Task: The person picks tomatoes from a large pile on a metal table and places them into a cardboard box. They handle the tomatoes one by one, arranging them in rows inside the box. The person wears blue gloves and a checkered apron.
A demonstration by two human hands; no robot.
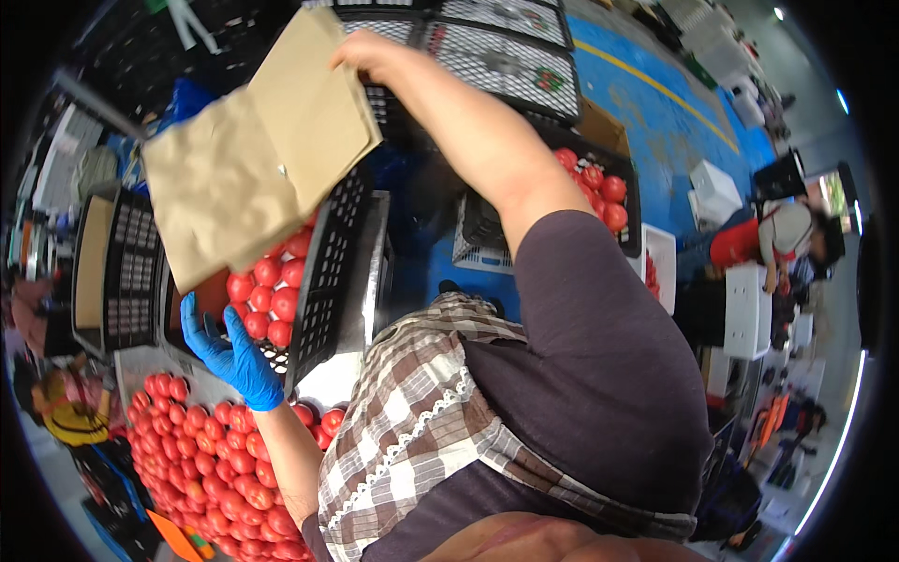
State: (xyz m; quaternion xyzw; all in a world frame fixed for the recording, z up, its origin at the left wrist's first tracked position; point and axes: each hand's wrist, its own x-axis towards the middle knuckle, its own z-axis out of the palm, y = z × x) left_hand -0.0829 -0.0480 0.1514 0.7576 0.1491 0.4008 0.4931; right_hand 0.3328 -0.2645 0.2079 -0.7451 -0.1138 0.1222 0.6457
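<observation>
Right hand [367, 56] grips brown kraft paper [309, 108]; gloved left hand [234, 356] spread beside the tomatoes [270, 292]

The bare right hand, its arm stretched far forward, has its fingers closed on the paper's edge. The paper hangs to the left of that hand and reaches back toward the left one, in two broad panels: a smoother one next to the grip and a wrinkled, slightly blurred one farther off. It is tilted over a black plastic crate [330, 267], hiding part of the tomatoes inside.

The left hand, in a blue glove, is released, with fingers apart and pointing forward. It lies at the near end of the crate, just below the paper's lower corner (whether the fingertips touch it, I cannot tell). Ahead and to the right of this hand are the crate's red tomatoes; behind and to its left spreads a big loose heap of tomatoes [211, 459]. Another black crate [131, 267] stands to its left, farther forward.

Just right of the right hand are black lattice crates [501, 61]. Well behind and to the right of it, past the upper arm, more tomatoes [611, 190] fill a dark crate.
</observation>
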